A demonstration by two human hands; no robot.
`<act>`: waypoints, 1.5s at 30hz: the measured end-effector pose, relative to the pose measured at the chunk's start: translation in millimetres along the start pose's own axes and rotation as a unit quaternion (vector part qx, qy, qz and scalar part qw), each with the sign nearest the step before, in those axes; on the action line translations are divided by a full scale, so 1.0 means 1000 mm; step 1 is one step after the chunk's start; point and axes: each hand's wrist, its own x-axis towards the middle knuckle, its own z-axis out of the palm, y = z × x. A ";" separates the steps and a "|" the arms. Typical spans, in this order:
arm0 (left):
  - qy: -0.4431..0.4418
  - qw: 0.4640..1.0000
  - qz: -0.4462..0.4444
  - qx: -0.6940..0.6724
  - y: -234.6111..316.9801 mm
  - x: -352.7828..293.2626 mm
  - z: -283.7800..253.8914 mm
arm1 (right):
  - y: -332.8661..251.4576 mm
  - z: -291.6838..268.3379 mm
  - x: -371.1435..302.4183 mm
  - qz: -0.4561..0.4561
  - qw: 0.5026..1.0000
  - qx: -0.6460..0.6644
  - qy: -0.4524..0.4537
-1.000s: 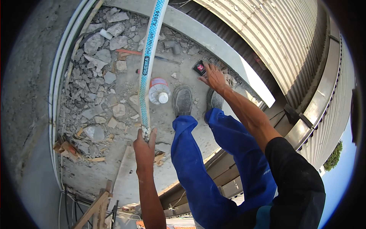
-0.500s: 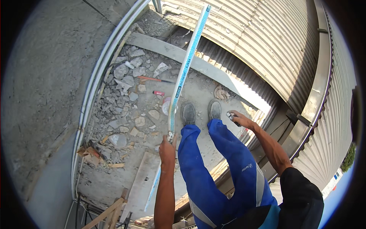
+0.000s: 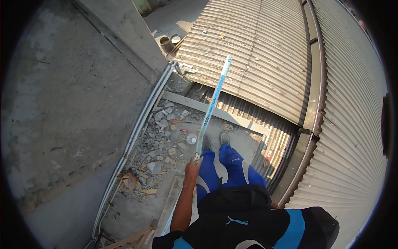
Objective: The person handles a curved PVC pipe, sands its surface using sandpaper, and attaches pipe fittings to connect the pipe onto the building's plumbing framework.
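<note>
My left hand (image 3: 192,170) is closed around a long narrow strip (image 3: 214,96) with white edges and a blue printed face. The strip slants up and away past my shoes, and its far end lies across the view of the corrugated roof. Just above my fist it bends slightly. Another blue-and-white length shows below, beside my left forearm. Of my right hand (image 3: 274,205) only a sliver of skin shows beside my hip; its fingers are hidden behind my clothing. A clear round container (image 3: 191,138) lies on the floor beside the strip.
Broken concrete rubble (image 3: 159,124) covers the floor along the wall, where pale pipes (image 3: 132,151) run. A beam (image 3: 232,117) crosses ahead, with a gap beyond it. Corrugated roofing (image 3: 257,45) and a metal gutter (image 3: 306,141) lie ahead and right. A bucket (image 3: 166,42) stands far off.
My view has lifted and shows more roof ahead. My right hand, holding a small dark and silvery object before, has drawn back beside my hip. My left hand still grips the strip.
</note>
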 end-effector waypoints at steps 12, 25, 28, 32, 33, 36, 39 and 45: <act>0.022 1.000 0.013 0.008 0.000 -0.013 -0.009 | -0.076 0.033 0.009 -0.323 0.927 -0.190 0.012; -0.016 0.999 -0.011 0.047 0.031 -0.038 -0.010 | -0.140 0.007 0.004 -0.180 0.953 -0.206 -0.128; -0.001 0.998 -0.001 0.056 0.037 -0.039 -0.010 | -0.130 -0.004 0.028 -0.106 0.965 -0.185 -0.156; 0.010 0.999 0.004 0.053 0.041 -0.035 -0.010 | -0.127 0.006 0.063 -0.293 0.871 -0.372 -0.132; 0.016 0.998 0.004 0.066 0.041 -0.033 -0.011 | -0.131 0.014 0.064 -0.325 0.843 -0.402 -0.150; 0.016 0.997 0.009 0.079 0.047 -0.029 -0.011 | -0.143 0.027 0.053 -0.361 0.848 -0.384 -0.057; 0.015 0.998 -0.007 0.063 0.040 -0.036 -0.015 | -0.187 0.028 0.029 -0.173 0.942 -0.279 -0.070; 0.013 0.998 0.013 0.067 0.038 -0.030 -0.015 | -0.160 0.042 0.051 -0.066 0.985 0.157 -0.040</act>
